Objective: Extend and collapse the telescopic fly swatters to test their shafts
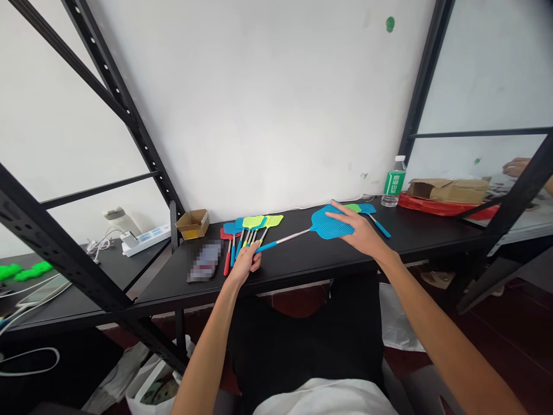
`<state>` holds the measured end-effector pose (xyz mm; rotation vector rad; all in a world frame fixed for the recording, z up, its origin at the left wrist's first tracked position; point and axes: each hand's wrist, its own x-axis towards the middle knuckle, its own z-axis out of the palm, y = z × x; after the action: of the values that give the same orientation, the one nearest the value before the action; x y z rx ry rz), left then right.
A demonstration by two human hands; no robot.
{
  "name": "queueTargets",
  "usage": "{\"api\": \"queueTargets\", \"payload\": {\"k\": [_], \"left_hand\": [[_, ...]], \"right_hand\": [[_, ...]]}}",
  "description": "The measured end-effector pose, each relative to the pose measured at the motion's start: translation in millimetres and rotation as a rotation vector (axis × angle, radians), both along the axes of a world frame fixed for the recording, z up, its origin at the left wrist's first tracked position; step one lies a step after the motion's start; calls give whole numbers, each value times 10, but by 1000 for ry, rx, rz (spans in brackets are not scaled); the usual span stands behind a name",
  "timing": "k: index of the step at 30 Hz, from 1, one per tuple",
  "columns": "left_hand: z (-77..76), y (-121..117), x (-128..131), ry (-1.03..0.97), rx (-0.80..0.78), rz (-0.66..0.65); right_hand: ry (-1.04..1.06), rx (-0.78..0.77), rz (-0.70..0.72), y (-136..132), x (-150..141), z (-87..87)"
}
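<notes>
white shirt nearest; left hand grips blue swatter, right hand splayed over its head, grip unclear.

blue fly swatter | perforated head, metal shaft | slanted, left hand to right hand

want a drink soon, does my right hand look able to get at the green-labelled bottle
Probably yes: the bottle stands to the right of the right hand, with only low-lying swatters between, though that hand is at the blue swatter's head.
</notes>
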<state>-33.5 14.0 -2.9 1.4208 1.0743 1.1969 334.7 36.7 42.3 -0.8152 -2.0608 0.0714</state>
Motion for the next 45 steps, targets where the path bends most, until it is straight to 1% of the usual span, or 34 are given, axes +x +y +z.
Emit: {"api": "queueTargets", "payload": {"k": [5, 8, 14, 18, 22, 27, 32, 37, 45], "left_hand": [[10, -9, 14, 34, 14, 0], [14, -15, 20, 42, 12, -7], [-5, -1, 4, 47, 22, -4], [-35, 28, -10, 56, 37, 9], [-35, 31, -7, 60, 38, 16], [10, -17, 16, 74, 45, -13], [28, -42, 9, 56, 66, -18], [25, -36, -18, 53, 60, 4], [-6, -4, -52, 49, 110, -29]], "right_hand": [[24, -6, -70, 8, 13, -14], [40, -18, -82, 9, 36, 5], [67, 5, -34, 31, 109, 32], [48, -2, -36, 28, 136, 37], [61, -15, -22, 18, 96, 39], [109, -27, 13, 16, 38, 31], [102, -30, 30, 10, 7, 32], [111, -44, 32, -3, -15, 46], [119, -61, 75, 33, -27, 7]]}}
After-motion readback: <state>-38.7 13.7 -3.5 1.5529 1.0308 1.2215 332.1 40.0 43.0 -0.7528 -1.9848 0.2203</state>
